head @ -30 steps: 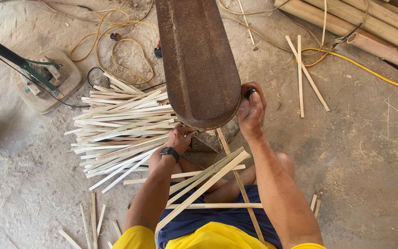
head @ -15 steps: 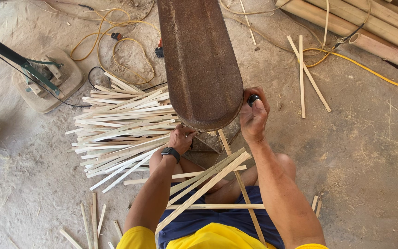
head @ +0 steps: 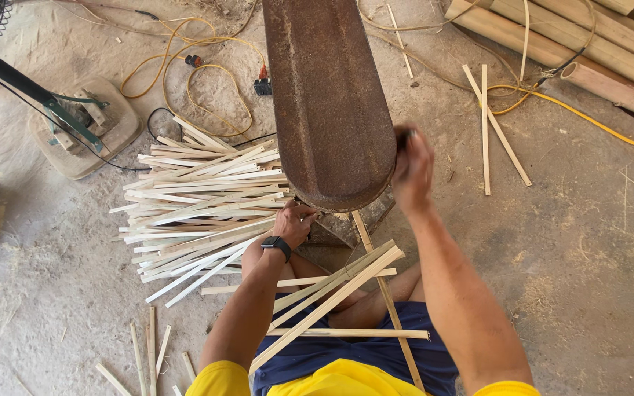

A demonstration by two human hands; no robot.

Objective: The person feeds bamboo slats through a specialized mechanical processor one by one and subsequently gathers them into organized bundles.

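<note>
Sitting on dusty concrete floor (head: pixel 596 293), left hand (head: pixel 293 222) grip hidden, right hand (head: pixel 412 170) blurred

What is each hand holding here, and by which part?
Left hand reaches under the rusty plate; what it grips is hidden. Right hand is closed on a small dark thing by the plate's edge, mostly hidden.

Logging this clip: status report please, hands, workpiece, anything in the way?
Left hand under the rusty metal cover, grip hidden. Right hand at the cover's edge, blurred. Pile of split strips at left; loose strips lie across the lap.
</note>
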